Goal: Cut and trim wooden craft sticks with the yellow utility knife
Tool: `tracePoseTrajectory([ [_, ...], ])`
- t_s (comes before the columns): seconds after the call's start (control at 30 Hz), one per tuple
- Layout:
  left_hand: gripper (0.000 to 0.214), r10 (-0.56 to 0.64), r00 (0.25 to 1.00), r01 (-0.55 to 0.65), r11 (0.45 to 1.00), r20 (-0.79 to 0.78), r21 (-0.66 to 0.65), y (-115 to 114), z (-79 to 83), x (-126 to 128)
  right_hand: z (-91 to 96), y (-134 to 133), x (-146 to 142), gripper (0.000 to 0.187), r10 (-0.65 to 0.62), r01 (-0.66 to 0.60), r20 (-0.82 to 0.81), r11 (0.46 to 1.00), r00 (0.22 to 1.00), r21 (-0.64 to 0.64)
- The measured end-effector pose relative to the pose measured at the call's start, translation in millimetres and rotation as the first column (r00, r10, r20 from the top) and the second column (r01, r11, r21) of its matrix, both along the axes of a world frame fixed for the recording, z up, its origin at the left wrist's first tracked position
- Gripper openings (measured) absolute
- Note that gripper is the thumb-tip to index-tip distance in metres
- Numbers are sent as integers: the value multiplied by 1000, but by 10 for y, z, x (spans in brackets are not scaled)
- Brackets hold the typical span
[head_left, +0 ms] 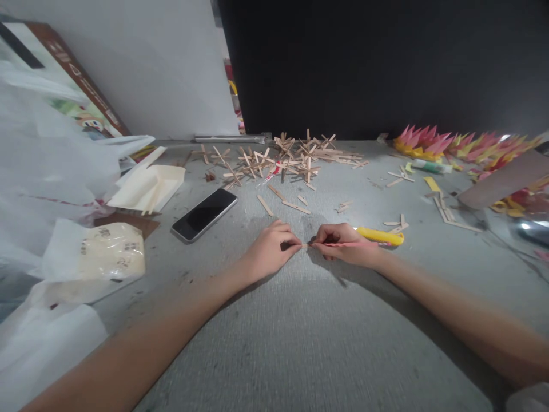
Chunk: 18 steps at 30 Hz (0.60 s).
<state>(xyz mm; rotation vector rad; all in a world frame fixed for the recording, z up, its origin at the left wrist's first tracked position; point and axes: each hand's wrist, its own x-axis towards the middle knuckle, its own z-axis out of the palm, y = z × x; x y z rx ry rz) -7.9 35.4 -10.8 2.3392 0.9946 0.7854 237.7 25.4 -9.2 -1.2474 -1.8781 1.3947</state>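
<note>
Bench (274, 343) fills most of the frame and carries everything; the lower centre is bare, which looks like deliberate working room for the forearms. Black panel (386, 68) stands across the upper right, behind it all.

Plastic bag (55, 160) sprawls down the left edge, out of the arms' way. Stick pile (337, 154) sits upper centre, many crossed into star shapes, probably parked far back so it can't get knocked. Paper flowers (422, 143), pink and yellow, are bunched upper right, likewise out of the work zone.

White tray (171, 177) at left of centre, chopsticks lying in it. Phone (205, 216) lies flat just right of it, screen dark, near the left hand.

Hands nearly meet at frame centre. Left hand (274, 249): thumb and finger pinched on the small stick, presumably to pin it. Right hand (337, 243): closed round the pink pen in a writing grip, likely for fine control.

Yellow cutter (381, 236) lies just behind the right wrist, within easy reach. Pink pen (354, 244) slants low, tip at the stick's right end; contact unclear. Small stick (305, 246) bridges the gap between fingertips, mostly hidden.
</note>
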Motion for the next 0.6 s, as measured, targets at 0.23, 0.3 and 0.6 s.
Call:
tracePoseTrajectory([
  [0.23, 11, -6, 1000, 6, 1000, 9, 16, 6, -18, -3, 45, -2, -19, 23, 7, -7, 0, 1000, 1000, 5],
  [0.3, 10, -8, 1000, 8, 1000, 17, 8, 5, -21, -4, 58, -4, -19, 23, -4, 4, 13, 1000, 1000, -5],
  [0.6, 9, -5, 1000, 5, 1000, 11, 6, 4, -18, -3, 57, -7, -10, 22, -5, 4, 42, 1000, 999, 2],
])
